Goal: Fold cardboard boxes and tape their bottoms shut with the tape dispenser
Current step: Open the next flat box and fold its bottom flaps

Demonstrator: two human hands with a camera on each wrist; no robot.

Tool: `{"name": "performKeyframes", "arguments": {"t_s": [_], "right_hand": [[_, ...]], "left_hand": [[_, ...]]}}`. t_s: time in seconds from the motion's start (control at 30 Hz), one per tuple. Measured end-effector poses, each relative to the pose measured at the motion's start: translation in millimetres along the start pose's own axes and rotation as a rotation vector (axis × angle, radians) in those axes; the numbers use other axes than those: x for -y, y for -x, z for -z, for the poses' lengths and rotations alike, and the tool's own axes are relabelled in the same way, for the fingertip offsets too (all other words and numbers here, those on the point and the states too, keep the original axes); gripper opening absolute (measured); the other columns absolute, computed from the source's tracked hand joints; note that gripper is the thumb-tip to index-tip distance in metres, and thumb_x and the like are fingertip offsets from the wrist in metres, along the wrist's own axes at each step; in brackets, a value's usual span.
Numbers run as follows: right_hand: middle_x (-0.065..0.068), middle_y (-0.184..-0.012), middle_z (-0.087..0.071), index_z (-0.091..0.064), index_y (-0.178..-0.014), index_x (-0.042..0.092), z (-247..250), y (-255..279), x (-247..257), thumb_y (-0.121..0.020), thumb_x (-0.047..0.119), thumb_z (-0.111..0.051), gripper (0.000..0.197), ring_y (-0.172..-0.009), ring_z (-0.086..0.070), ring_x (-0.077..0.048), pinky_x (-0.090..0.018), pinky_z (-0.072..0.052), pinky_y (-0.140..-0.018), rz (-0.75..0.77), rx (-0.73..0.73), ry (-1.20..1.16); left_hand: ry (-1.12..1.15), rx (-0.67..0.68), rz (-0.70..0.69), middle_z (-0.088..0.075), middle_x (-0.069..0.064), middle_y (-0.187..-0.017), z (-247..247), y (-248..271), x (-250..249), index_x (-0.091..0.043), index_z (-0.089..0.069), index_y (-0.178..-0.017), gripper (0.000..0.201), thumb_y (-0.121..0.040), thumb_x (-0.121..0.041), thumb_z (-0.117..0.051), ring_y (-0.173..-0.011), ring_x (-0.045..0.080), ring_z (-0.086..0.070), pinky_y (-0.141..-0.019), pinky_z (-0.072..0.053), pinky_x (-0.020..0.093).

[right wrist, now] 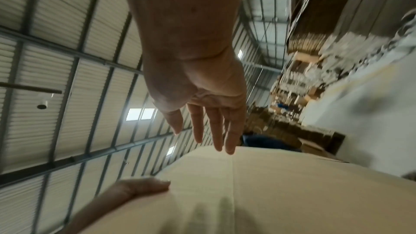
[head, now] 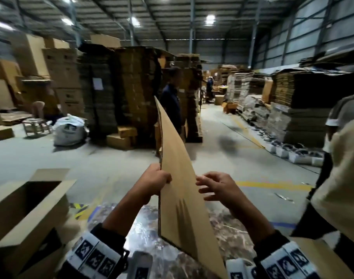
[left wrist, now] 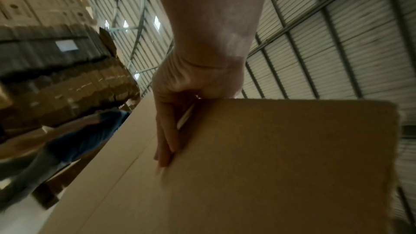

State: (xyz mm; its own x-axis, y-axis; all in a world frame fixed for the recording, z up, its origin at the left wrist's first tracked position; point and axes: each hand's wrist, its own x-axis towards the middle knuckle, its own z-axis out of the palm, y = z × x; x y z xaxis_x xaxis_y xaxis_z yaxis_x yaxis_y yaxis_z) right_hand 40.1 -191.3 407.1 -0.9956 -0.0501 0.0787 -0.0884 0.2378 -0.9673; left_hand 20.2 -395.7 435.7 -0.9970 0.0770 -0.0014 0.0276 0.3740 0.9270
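Observation:
A flattened cardboard box (head: 179,178) stands on edge in front of me, tilted away toward the aisle. My left hand (head: 158,183) grips its left edge, thumb on the near face and fingers behind; in the left wrist view the left hand (left wrist: 178,113) has its fingers laid along the flattened box (left wrist: 270,166). My right hand (head: 214,186) hovers just right of the sheet, fingers spread and holding nothing. In the right wrist view the right hand (right wrist: 202,113) is straight-fingered above the flattened box (right wrist: 225,184). No tape dispenser is visible.
An erected open box (head: 29,206) stands at my lower left. A shiny marbled table top (head: 144,228) lies below my arms. A person in a beige shirt (head: 341,178) stands close on the right. Another person in dark blue (head: 171,105) stands in the aisle among tall cardboard stacks (head: 115,87).

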Motion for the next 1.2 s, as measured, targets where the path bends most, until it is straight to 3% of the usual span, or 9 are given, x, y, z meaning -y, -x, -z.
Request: {"name": "performKeyframes", "arguments": {"t_s": [0.13,0.23,0.43,0.53,0.63,0.9,1.0,1.13,1.2], "right_hand": [[0.006,-0.111,-0.063,-0.058,-0.124,0.023,-56.7,-14.6,11.2,-0.095,0.044,-0.058,0.036,-0.101,-0.060,-0.012,-0.035,-0.057,-0.083,0.015,0.134,0.016],[0.014,-0.109,-0.055,-0.050,-0.127,0.029,-86.7,-21.2,19.4,-0.099,0.048,-0.050,0.034,-0.100,-0.054,-0.006,-0.029,-0.051,-0.078,0.035,0.226,-0.033],[-0.006,-0.133,-0.049,-0.036,-0.140,0.026,-119.4,-36.0,12.6,-0.095,0.060,-0.044,0.057,-0.118,-0.053,-0.028,-0.038,-0.051,-0.079,-0.069,0.190,-0.135],[-0.008,-0.129,-0.053,-0.037,-0.136,0.026,-126.8,-44.9,10.3,-0.094,0.060,-0.049,0.054,-0.110,-0.058,-0.028,-0.038,-0.053,-0.073,-0.106,0.104,-0.137],[-0.008,-0.122,-0.058,-0.040,-0.134,0.026,-129.3,-55.7,11.6,-0.095,0.054,-0.053,0.051,-0.104,-0.062,-0.026,-0.036,-0.054,-0.068,-0.125,0.067,-0.127],[0.004,-0.105,-0.055,-0.046,-0.129,0.027,-147.6,-67.4,32.1,-0.098,0.046,-0.053,0.037,-0.102,-0.060,-0.027,-0.051,-0.055,-0.090,-0.185,0.102,-0.060],[-0.004,-0.105,-0.058,-0.048,-0.116,0.022,-152.5,-70.6,38.1,-0.100,0.041,-0.047,0.025,-0.092,-0.064,-0.028,-0.044,-0.057,-0.074,-0.198,0.071,-0.040],[-0.006,-0.095,-0.059,-0.047,-0.103,0.018,-154.7,-71.7,39.6,-0.099,0.039,-0.042,0.022,-0.070,-0.063,-0.022,-0.024,-0.048,-0.046,-0.156,-0.053,0.071],[-0.005,-0.092,-0.058,-0.049,-0.109,0.014,-149.0,-73.1,42.5,-0.100,0.036,-0.043,0.025,-0.066,-0.060,-0.017,-0.019,-0.044,-0.040,-0.154,-0.097,0.185]], "left_hand": [[-0.122,-0.029,0.061,-0.064,0.017,-0.101,29.9,21.7,-3.3,0.000,-0.061,-0.106,0.020,-0.088,-0.005,-0.054,-0.091,0.030,-0.064,-0.073,-0.055,0.039],[-0.205,0.001,0.064,-0.065,0.026,-0.093,42.3,36.5,-3.1,0.003,-0.066,-0.091,0.017,-0.081,-0.006,-0.055,-0.079,0.029,-0.061,-0.070,-0.054,0.051],[-0.362,0.147,0.171,-0.053,0.016,-0.077,41.9,50.8,18.3,0.008,-0.064,-0.102,0.029,-0.085,-0.003,-0.045,-0.052,0.021,-0.044,-0.046,-0.036,0.025],[-0.258,0.206,0.208,-0.066,0.010,-0.098,45.8,46.1,28.4,-0.008,-0.065,-0.113,0.032,-0.100,-0.030,-0.045,-0.071,0.019,-0.063,-0.057,-0.053,0.030],[-0.130,0.232,0.246,-0.068,0.010,-0.106,57.6,27.2,34.7,-0.018,-0.064,-0.119,0.060,-0.097,-0.066,-0.034,-0.078,0.019,-0.067,-0.056,-0.054,0.028],[0.127,0.285,0.217,-0.062,0.019,-0.118,92.3,-52.4,60.1,-0.021,-0.059,-0.127,0.052,-0.093,-0.060,-0.050,-0.096,0.032,-0.068,-0.078,-0.060,0.040],[0.169,0.361,0.218,-0.057,0.019,-0.125,98.0,-67.1,72.8,-0.022,-0.057,-0.129,0.059,-0.086,-0.061,-0.059,-0.103,0.035,-0.066,-0.078,-0.059,0.043],[0.188,0.327,0.133,-0.064,0.015,-0.104,109.0,-82.3,69.4,-0.013,-0.066,-0.103,0.033,-0.092,-0.041,-0.054,-0.089,0.030,-0.068,-0.083,-0.058,0.045],[0.100,0.275,0.069,-0.063,0.013,-0.103,116.9,-90.0,62.3,-0.014,-0.060,-0.109,0.022,-0.092,-0.026,-0.057,-0.087,0.027,-0.067,-0.078,-0.060,0.045]]}}
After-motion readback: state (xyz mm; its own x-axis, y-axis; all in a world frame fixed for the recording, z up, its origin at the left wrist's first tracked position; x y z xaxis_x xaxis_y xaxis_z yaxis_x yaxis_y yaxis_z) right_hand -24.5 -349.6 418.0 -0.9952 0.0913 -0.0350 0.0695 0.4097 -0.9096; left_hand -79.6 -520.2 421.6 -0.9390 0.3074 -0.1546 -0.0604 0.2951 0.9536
